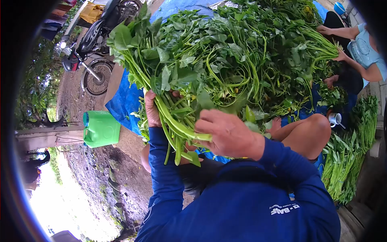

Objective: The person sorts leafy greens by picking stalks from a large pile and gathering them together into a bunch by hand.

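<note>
A bunch of long green stems with broad leaves [165, 117] is held upright-slanted in my left hand [151, 109], whose fingers wrap round the stems. My right hand [225, 133] is at the lower stem ends, its fingers curled round a thick stem tip. Beyond both hands spreads a big heap of leafy greens [242, 52] on a blue tarp [125, 99]. Leaves hide part of my left fingers.
A person in a light blue shirt [365, 52] holds another bunch of stems at the upper right. Stacked bundles [342, 165] lie at the right beside a white mug [334, 119]. A green jerrycan [101, 128] and a motorcycle [94, 44] stand at the left.
</note>
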Demonstrator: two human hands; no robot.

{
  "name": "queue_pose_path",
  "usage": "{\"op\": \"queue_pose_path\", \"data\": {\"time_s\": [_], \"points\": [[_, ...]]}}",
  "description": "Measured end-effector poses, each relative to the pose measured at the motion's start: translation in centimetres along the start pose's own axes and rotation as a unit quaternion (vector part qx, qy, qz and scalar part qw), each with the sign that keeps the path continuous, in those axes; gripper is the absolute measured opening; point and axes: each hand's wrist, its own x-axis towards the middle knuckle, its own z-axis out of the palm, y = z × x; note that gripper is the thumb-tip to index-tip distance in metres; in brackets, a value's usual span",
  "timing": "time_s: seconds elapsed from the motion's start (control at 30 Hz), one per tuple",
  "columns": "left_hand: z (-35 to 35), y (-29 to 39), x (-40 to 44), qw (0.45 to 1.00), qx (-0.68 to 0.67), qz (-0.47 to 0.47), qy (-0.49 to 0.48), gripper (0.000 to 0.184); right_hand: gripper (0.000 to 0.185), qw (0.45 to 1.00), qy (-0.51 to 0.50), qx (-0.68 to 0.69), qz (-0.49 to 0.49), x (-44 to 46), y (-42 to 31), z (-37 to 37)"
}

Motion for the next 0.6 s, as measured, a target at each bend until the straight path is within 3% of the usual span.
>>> {"op": "queue_pose_path", "data": {"time_s": [0.03, 0.13, 0.27, 0.3, 0.47, 0.53, 0.6], "points": [[-0.9, 0.1, 0.4, 1.0, -0.002, 0.009, 0.002, 0.045, 0.013, 0.998, -0.025, 0.041, 0.049, -0.7, -0.8, -0.1], [-1.7, 0.6, 0.8, 0.999, 0.005, 0.021, 0.024, 0.051, 0.013, 0.99, 0.013, 0.143, 0.008, -2.7, -1.5, 1.2], [-2.2, 1.4, 0.8, 0.999, -0.045, 0.014, -0.001, 0.053, 0.017, 0.949, -0.173, 0.192, 0.179, -5.9, -1.5, 0.5], [-2.5, 1.6, 0.8, 0.998, -0.06, 0.011, -0.021, 0.052, 0.022, 0.94, -0.166, 0.197, 0.222, -6.2, -0.8, 0.3], [-1.5, 1.4, 0.4, 0.973, -0.171, -0.032, -0.152, 0.049, 0.019, 0.954, -0.112, 0.059, 0.273, -7.7, 2.3, 0.8], [-1.5, 1.7, 0.1, 0.959, -0.242, -0.061, -0.136, 0.057, 0.018, 0.952, -0.108, 0.009, 0.287, -8.4, 3.2, 1.4], [-1.5, 1.6, -0.4, 0.957, -0.246, -0.066, -0.138, 0.059, 0.027, 0.971, -0.104, -0.038, 0.212, -9.3, 4.1, 2.0]]}}
